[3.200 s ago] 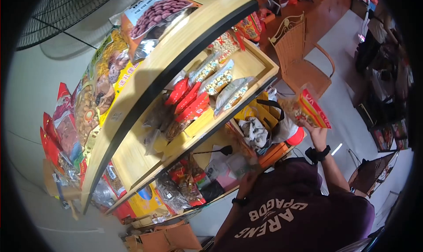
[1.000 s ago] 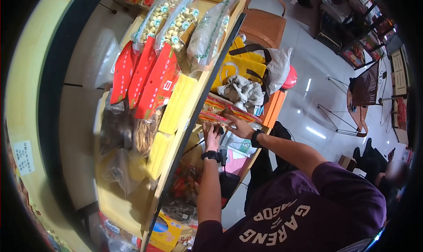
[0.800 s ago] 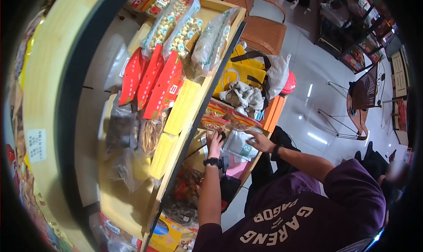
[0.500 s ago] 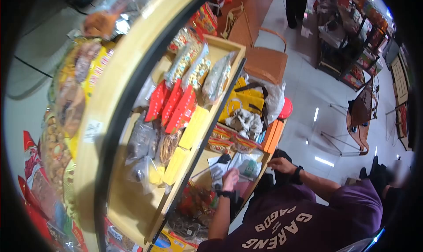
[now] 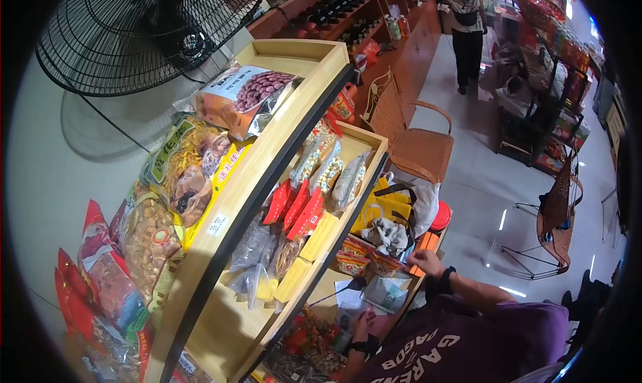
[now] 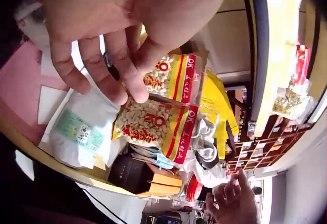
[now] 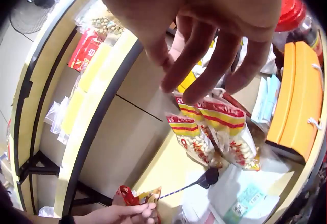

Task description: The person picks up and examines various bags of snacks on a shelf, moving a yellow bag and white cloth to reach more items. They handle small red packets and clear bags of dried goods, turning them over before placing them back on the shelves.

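Observation:
Two red-and-yellow bags of pale nuts (image 6: 145,124) lean side by side on the lower shelf (image 7: 158,165). My left hand (image 5: 362,326) hangs over that shelf with loosely bent fingers and holds nothing. In the left wrist view its fingertips (image 6: 137,92) overlap the bags. My right hand (image 5: 426,264) is at the shelf's outer end, beside an orange box (image 7: 294,99), its fingers loosely curved around nothing. Near the bags lie a white pouch with a green label (image 7: 245,198) and a black-headed tool with a thin striped handle (image 7: 208,178).
Above, a wooden tier (image 5: 341,134) holds nut bags, red-topped packets (image 5: 297,209) and yellow blocks (image 5: 292,282). The top tier (image 5: 221,216) carries larger food bags. Behind the low bags are a yellow bag (image 5: 381,206) and grey cloth (image 5: 386,237). A wicker chair (image 5: 418,149) stands beyond.
Earlier my right hand held up a red-and-yellow bag; then both hands were at the bags on the lower shelf. Now the hands have drawn back from them, and the head view has tilted up.

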Demonstrator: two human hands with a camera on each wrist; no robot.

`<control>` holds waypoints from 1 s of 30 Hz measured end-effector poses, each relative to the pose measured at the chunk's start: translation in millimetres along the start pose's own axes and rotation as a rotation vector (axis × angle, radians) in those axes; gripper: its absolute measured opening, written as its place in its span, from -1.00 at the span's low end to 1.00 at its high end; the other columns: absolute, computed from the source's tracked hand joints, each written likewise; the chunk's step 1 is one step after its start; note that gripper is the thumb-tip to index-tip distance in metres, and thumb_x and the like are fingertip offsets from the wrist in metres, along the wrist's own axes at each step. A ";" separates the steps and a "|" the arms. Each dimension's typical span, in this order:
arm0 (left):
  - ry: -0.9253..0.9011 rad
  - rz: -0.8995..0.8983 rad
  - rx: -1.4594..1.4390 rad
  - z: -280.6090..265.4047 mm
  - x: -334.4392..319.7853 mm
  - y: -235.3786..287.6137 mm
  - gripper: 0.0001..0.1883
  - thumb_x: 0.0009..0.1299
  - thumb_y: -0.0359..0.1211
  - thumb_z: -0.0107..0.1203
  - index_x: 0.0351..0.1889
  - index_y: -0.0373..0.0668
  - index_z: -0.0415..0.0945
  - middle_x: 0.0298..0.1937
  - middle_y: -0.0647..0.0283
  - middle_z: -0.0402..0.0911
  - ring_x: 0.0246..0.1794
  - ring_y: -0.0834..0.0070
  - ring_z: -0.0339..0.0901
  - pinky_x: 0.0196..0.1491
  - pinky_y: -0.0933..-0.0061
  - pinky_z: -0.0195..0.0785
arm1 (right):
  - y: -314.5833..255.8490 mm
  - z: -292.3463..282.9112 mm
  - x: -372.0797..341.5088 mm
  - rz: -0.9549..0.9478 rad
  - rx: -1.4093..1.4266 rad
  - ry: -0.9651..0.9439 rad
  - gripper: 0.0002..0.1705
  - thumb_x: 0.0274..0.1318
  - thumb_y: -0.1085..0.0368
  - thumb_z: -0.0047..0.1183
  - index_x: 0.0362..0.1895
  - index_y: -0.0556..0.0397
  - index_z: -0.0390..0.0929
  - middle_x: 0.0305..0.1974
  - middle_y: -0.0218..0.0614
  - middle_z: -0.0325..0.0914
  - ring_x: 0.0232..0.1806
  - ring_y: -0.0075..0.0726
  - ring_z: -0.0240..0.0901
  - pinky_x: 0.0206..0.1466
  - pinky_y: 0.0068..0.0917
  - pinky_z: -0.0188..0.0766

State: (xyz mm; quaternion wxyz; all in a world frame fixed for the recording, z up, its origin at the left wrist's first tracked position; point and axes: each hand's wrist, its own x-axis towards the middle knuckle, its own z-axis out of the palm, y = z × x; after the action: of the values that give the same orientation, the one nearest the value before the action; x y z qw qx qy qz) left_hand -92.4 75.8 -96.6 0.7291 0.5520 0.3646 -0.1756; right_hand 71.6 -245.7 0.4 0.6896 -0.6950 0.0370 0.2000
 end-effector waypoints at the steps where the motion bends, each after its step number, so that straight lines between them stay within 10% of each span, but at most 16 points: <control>1: 0.003 0.027 0.028 2.5 -0.9 4.5 -0.70 0.51 -0.17 0.17 0.06 -0.14 0.62 -0.09 0.30 0.73 -0.07 0.42 0.69 -0.09 0.47 0.44 | -3.6 -4.0 16.6 -0.074 -0.068 0.054 -0.70 0.40 0.18 0.11 -0.25 0.18 0.66 -0.34 -0.45 0.68 -0.24 -0.57 0.55 -0.04 -0.52 0.48; 12: 0.075 0.113 -0.020 54.3 -21.5 17.3 -0.68 0.53 -0.16 0.19 0.02 -0.21 0.63 -0.14 0.25 0.72 -0.08 0.44 0.67 -0.05 0.43 0.49 | -177.8 -51.3 149.6 -0.788 -0.235 0.195 -0.71 0.39 0.37 -0.05 0.06 0.20 0.64 -0.15 -0.17 0.71 -0.17 -0.33 0.63 0.00 -0.38 0.55; 25: 0.202 0.226 -0.030 110.3 -57.5 25.4 -0.66 0.49 -0.21 0.22 0.06 -0.28 0.63 -0.09 0.23 0.72 -0.10 0.45 0.68 -0.05 0.42 0.52 | -301.7 -34.0 309.7 -0.748 -0.363 -0.095 -0.54 0.27 0.32 0.02 0.22 0.21 0.55 -0.03 0.02 0.70 0.00 -0.10 0.65 0.18 -0.31 0.48; 30: 0.352 0.232 -0.123 129.4 -78.4 4.8 -0.63 0.49 -0.22 0.23 0.09 -0.31 0.61 -0.07 0.21 0.72 -0.08 0.42 0.68 0.01 0.36 0.54 | -305.8 -16.3 388.5 -0.891 -0.656 -0.059 -0.16 0.06 0.11 0.28 0.38 0.24 0.31 0.31 0.16 0.38 0.40 0.17 0.25 0.50 -0.19 0.15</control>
State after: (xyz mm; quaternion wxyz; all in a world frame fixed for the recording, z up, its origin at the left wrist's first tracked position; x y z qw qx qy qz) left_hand -98.2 -54.8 -20.3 0.7018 0.5668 0.4303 0.0312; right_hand 531.6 -160.2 160.6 0.4554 -0.8160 -0.3442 -0.0908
